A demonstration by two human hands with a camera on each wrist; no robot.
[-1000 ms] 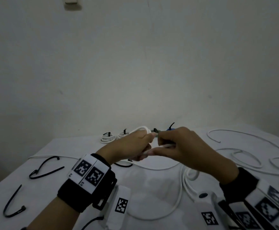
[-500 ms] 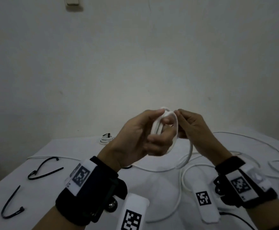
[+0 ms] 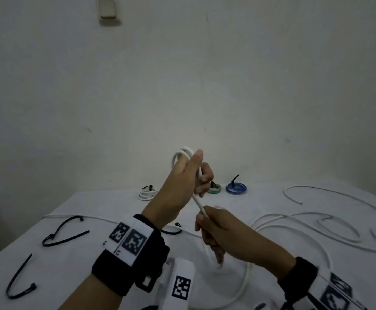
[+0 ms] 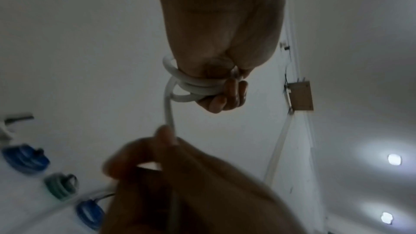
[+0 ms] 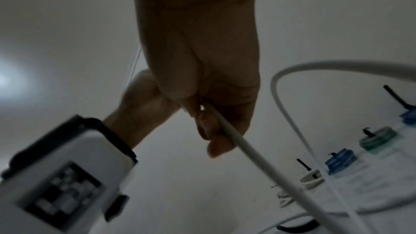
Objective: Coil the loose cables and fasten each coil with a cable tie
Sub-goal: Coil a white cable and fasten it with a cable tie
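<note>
My left hand [image 3: 189,173] is raised above the table and grips a small coil of white cable [image 3: 182,152], its loops wound round the fingers [image 4: 221,99]. From the coil [image 4: 193,86] a straight run of the same cable [image 3: 197,201] slants down to my right hand [image 3: 218,229], which pinches it lower and nearer to me. In the right wrist view the cable [image 5: 247,147] passes between thumb and fingers [image 5: 216,141]. The rest of this cable [image 3: 247,280] trails in a slack loop over the white table [image 3: 82,271].
Tied coils stand at the table's far edge: a white one [image 3: 146,193], a green one [image 3: 214,188] and a blue one [image 3: 236,188]. Loose black cable ties [image 3: 64,233] [image 3: 19,280] lie at the left. More loose white cables [image 3: 316,222] sprawl on the right.
My left hand has kept the coil raised. My right hand has let go near the coil and slid down and toward me along the cable, drawing the run taut.
</note>
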